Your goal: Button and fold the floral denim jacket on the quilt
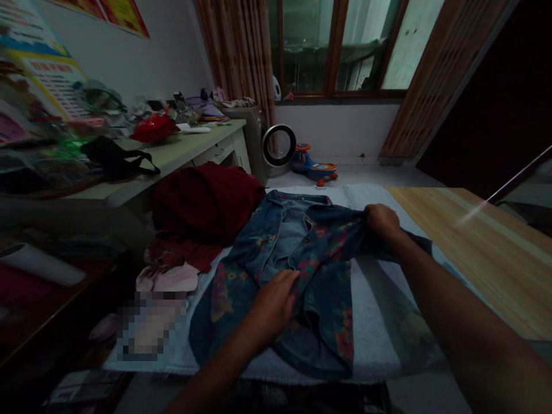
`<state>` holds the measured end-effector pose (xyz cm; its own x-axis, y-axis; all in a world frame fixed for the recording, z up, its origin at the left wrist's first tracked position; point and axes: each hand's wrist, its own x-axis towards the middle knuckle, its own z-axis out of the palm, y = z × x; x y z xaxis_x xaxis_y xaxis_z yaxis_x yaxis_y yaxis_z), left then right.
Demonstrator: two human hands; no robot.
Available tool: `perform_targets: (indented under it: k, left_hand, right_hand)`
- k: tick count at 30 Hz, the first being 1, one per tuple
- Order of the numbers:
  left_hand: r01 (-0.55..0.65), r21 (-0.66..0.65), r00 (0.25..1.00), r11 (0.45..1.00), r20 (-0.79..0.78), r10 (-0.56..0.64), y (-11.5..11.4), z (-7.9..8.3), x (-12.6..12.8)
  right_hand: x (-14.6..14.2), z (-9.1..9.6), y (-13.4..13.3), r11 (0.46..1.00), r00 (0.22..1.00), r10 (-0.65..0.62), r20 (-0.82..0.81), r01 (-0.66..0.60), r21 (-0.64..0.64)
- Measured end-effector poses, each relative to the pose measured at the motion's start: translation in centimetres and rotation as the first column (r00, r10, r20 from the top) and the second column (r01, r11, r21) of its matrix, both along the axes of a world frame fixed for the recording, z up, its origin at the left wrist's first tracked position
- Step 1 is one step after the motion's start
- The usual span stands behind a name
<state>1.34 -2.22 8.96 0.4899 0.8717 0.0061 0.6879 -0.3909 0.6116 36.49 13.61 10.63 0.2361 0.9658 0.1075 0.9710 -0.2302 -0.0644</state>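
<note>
A blue denim jacket (276, 253) with a flower print lies spread on a pale towel (375, 322) over a table. My left hand (272, 303) rests on the jacket's middle, fingers curled on the front edge of the cloth. My right hand (380, 222) is closed on the jacket's right side near the shoulder and sleeve, bunching the fabric.
A dark red garment (202, 207) and pink cloth (168, 279) lie to the left of the jacket. Bare wooden tabletop (474, 241) lies to the right. A cluttered white desk (181, 152) stands at the left; a washing machine (276, 144) and toy car (314, 167) are behind.
</note>
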Motion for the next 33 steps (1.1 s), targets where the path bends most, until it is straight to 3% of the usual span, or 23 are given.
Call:
perform_targets:
  k: [3, 5, 8, 10, 13, 15, 19, 23, 26, 30, 32, 33]
  left_hand:
    - [-0.061, -0.030, 0.985, 0.998, 0.159, 0.065, 0.0, -0.1, 0.7]
    - [-0.054, -0.052, 0.994, 0.997, 0.093, 0.058, 0.0, -0.8, 0.8]
    - [-0.006, -0.043, 0.989, 0.999, -0.148, -0.001, -0.6, -1.9, 0.3]
    - [0.017, -0.009, 0.968, 1.000, -0.249, -0.019, -1.2, -2.2, -0.4]
    - [0.046, 0.022, 0.964, 0.999, -0.264, -0.038, -2.3, -1.9, -2.1]
    - [0.040, 0.029, 0.964, 0.999, -0.265, -0.031, -3.0, -1.5, -3.3]
    - [-0.009, 0.032, 0.948, 0.999, -0.318, 0.018, -4.1, -1.1, -5.2]
    - [0.002, -0.012, 0.912, 1.000, -0.410, -0.007, -4.5, -0.9, -5.6]
    - [0.021, -0.007, 0.901, 1.000, -0.434, -0.022, -4.5, -1.1, -5.6]
    - [-0.041, 0.038, 0.924, 0.998, -0.378, 0.053, -4.1, -2.3, -5.8]
    - [-0.101, 0.061, 0.934, 0.993, -0.337, 0.116, -3.8, -3.0, -6.0]
    - [-0.132, 0.071, 0.935, 0.989, -0.322, 0.148, -3.6, -3.3, -6.0]
  right_hand:
    - [1.0, 1.0, 0.4, 0.959, 0.990, -0.121, -0.073, 0.135, 0.250]
    - [0.9, 0.6, -0.1, 0.956, 0.992, -0.083, -0.099, 0.107, 0.273]
    - [-1.2, -0.6, -2.7, 0.979, 0.995, 0.061, -0.073, -0.046, 0.197]
    - [-3.5, -1.2, -5.7, 0.970, 0.968, 0.220, -0.118, -0.205, 0.131]
    - [-6.9, -1.8, -11.7, 0.833, 0.791, 0.523, -0.319, -0.554, -0.007]
    - [-8.6, -2.3, -15.8, 0.782, 0.727, 0.574, -0.378, -0.623, -0.010]
    - [-10.4, -4.8, -20.6, 0.781, 0.740, 0.533, -0.410, -0.617, -0.100]
    - [-11.0, -7.2, -21.0, 0.799, 0.776, 0.523, -0.352, -0.590, -0.113]
    - [-10.9, -7.8, -20.6, 0.832, 0.783, 0.525, -0.333, -0.554, 0.007]
    - [-8.7, -7.4, -20.8, 0.855, 0.786, 0.514, -0.344, -0.438, 0.277]
    - [-7.1, -7.2, -21.2, 0.878, 0.828, 0.462, -0.318, -0.377, 0.293]
    - [-6.3, -7.2, -21.5, 0.892, 0.840, 0.445, -0.310, -0.384, 0.238]
